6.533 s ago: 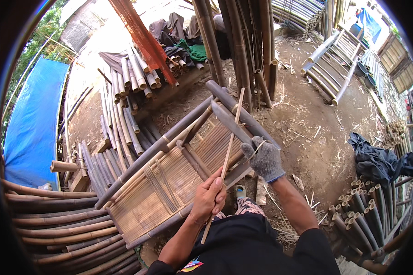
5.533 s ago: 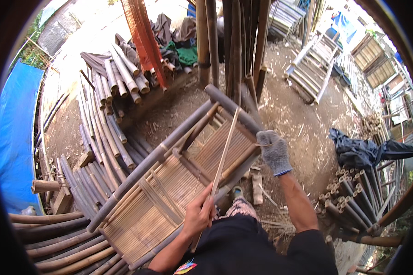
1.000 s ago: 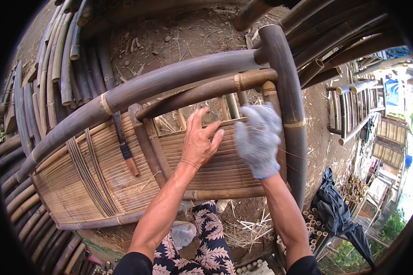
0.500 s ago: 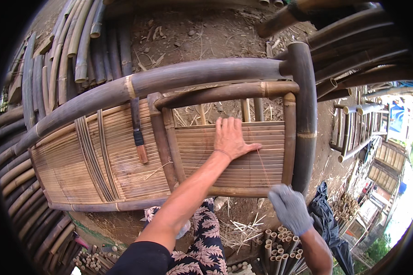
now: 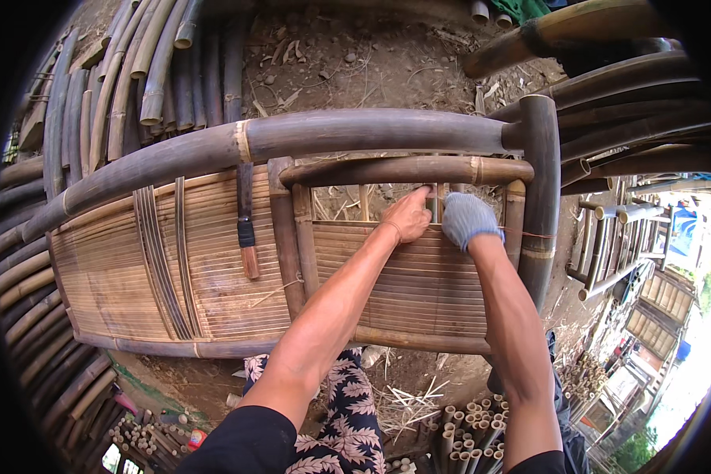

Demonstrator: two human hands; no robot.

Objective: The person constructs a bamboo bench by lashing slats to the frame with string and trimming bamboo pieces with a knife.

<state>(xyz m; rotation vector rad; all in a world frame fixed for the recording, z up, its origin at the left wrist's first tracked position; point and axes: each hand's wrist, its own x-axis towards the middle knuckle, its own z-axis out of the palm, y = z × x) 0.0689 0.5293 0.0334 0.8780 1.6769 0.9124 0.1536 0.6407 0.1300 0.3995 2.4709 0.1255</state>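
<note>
Lashing seems underway near the slatted panel's (image 5: 430,284) upper edge, left hand (image 5: 408,217) and right hand (image 5: 468,220) with fingers curled, any grip unclear, 1 thin strand (image 5: 531,233) rightward of it likely needing tension next.

right fingers (image 5: 453,208): grey knit glove (image 5: 475,221) | left wrist (image 5: 389,234): thin band (image 5: 395,227) | black sleeves (image 5: 249,438) | dark trousers (image 5: 346,415), pale leaf print

"Layout, quick?"
"Bamboo frame (image 5: 371,130) across the middle. Knife (image 5: 249,257) on its left section, strips (image 5: 162,272) left of that."
"Hands?"
"Left hand (image 5: 407,219), right hand (image 5: 470,217) just beside it, both at the far edge of the right section's slats (image 5: 407,276)."
"Around?"
"Poles (image 5: 31,316) stacked left, pole bundle (image 5: 470,442) near side, lower right, second frame (image 5: 618,279) farther right."
</note>
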